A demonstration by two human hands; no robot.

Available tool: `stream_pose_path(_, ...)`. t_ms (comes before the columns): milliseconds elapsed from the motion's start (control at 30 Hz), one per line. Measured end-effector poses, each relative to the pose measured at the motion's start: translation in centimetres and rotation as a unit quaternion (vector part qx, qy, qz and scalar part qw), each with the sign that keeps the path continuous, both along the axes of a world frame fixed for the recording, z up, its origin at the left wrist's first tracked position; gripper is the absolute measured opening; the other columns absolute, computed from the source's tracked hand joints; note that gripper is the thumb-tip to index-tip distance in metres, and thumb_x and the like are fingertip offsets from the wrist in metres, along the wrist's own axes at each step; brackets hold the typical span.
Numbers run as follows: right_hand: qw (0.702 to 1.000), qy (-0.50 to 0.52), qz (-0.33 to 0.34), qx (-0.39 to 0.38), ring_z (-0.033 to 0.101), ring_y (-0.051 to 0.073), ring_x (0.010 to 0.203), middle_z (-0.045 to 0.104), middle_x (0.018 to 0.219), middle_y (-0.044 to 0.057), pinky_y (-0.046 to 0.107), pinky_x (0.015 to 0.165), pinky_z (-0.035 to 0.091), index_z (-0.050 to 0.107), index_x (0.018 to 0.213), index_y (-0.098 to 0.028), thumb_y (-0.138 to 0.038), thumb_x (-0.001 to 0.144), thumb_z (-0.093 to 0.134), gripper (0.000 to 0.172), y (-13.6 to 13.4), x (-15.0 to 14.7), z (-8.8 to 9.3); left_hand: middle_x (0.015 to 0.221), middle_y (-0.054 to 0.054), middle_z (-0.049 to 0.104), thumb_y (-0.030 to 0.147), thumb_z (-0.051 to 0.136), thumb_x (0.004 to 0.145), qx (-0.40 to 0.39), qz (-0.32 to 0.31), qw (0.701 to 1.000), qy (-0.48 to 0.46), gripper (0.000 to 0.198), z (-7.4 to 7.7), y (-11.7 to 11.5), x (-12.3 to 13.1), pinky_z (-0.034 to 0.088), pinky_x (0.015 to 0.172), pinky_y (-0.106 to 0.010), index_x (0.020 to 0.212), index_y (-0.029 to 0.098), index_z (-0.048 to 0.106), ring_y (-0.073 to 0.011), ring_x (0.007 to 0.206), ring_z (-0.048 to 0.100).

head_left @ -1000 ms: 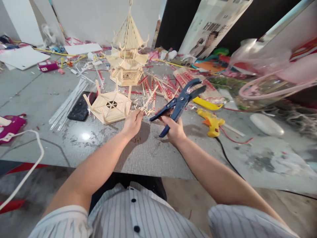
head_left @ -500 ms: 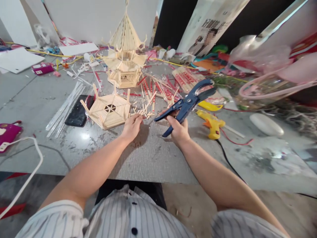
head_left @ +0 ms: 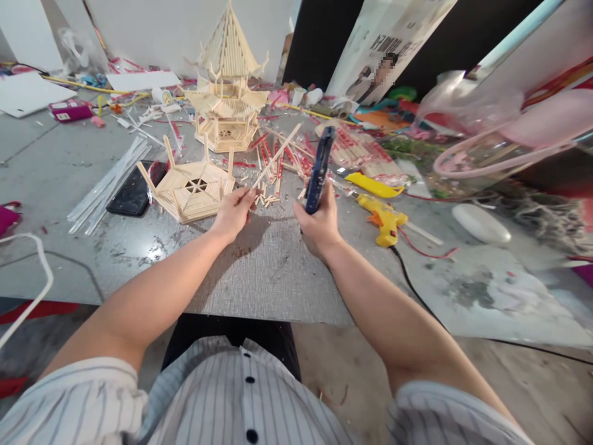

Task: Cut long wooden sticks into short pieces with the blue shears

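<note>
My left hand (head_left: 234, 213) pinches the lower end of a thin wooden stick (head_left: 278, 154), which slants up to the right. Just left of that hand lies a hexagonal stick platform (head_left: 194, 190) with short upright posts. My right hand (head_left: 320, 217) is wrapped round the dark blue cutter (head_left: 320, 167), seen edge-on and pointing up. Between the hands, short cut stick pieces (head_left: 266, 199) lie on the grey table. Behind the platform stands a pagoda model (head_left: 228, 93) made of sticks.
A yellow glue gun (head_left: 383, 221) and a yellow knife (head_left: 374, 185) lie to the right. On the left are a black phone (head_left: 131, 191) and clear glue sticks (head_left: 109, 185). Red-and-white packets (head_left: 352, 145) lie behind the cutter. A white oval object (head_left: 480, 224) is far right.
The cutter has turned from slanting broadside to upright and edge-on. A long stick now shows in my left hand. The whole view has shifted slightly.
</note>
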State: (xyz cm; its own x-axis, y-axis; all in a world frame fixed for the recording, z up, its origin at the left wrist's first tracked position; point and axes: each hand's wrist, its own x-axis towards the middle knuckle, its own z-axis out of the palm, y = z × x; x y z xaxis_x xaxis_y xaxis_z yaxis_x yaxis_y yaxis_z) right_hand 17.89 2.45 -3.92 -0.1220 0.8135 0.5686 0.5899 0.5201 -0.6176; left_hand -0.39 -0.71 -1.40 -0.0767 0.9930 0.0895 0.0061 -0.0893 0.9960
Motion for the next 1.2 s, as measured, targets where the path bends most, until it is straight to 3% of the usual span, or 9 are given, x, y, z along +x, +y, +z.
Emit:
stream_pose_path(133, 0.996, -0.052, -0.069, 0.012, 0.044, 0.028, 0.114, 0.047, 0.119, 0.014, 0.05, 0.096, 0.035, 0.027, 0.132, -0.021, -0.024, 0.066, 0.052, 0.07, 0.2, 0.2, 0.7, 0.054, 0.006, 0.047, 0.028, 0.036, 0.091, 0.006, -0.018, 0.998, -0.053, 0.022, 0.1, 0.1, -0.2, 0.025, 0.033, -0.018, 0.084, 0.016, 0.053, -0.003, 0.032, 0.038)
stream_pose_path(367, 0.986, -0.129, -0.098, -0.04, 0.046, 0.031, 0.112, 0.05, 0.12, 0.013, 0.05, 0.092, 0.036, 0.034, 0.131, -0.021, -0.027, 0.062, 0.054, 0.071, 0.7, 0.5, 0.9, 0.05, 0.008, 0.048, 0.033, 0.031, 0.093, -0.006, -0.044, 0.996, -0.082, 0.023, 0.2, 0.2, -0.4, 0.026, 0.033, -0.018, 0.081, 0.019, 0.045, -0.0032, 0.03, 0.037)
stream_pose_path(767, 0.957, -0.282, 0.007, -0.06, 0.045, 0.033, 0.115, 0.052, 0.121, 0.015, 0.056, 0.101, 0.023, 0.038, 0.13, -0.019, -0.032, 0.062, 0.06, 0.072, -0.2, 0.2, 1.6, 0.045, 0.007, 0.047, 0.022, 0.035, 0.091, -0.028, -0.097, 0.995, 0.023, 0.022, 0.3, 0.4, -0.2, 0.027, 0.033, -0.017, 0.072, 0.017, 0.045, -0.0038, 0.029, 0.039)
stream_pose_path(967, 0.962, -0.269, 0.036, -0.034, 0.054, 0.032, 0.104, 0.06, 0.108, 0.012, 0.051, 0.095, 0.035, 0.05, 0.121, -0.019, -0.028, 0.059, 0.062, 0.064, -0.1, 0.2, 1.7, 0.046, 0.007, 0.047, 0.019, 0.036, 0.091, -0.041, -0.091, 0.993, 0.061, 0.022, 0.1, 0.5, -0.1, 0.028, 0.034, -0.016, 0.071, 0.017, 0.046, -0.0024, 0.03, 0.038)
stream_pose_path(1200, 0.957, -0.277, 0.043, -0.077, 0.056, 0.032, 0.101, 0.061, 0.109, 0.014, 0.047, 0.087, 0.044, 0.051, 0.122, -0.014, -0.028, 0.06, 0.06, 0.064, -0.3, 0.4, 2.3, 0.045, 0.006, 0.046, 0.018, 0.034, 0.09, -0.03, -0.098, 0.993, 0.063, 0.023, 0.0, 0.5, -0.2, 0.028, 0.036, -0.018, 0.072, 0.017, 0.048, -0.0038, 0.031, 0.039)
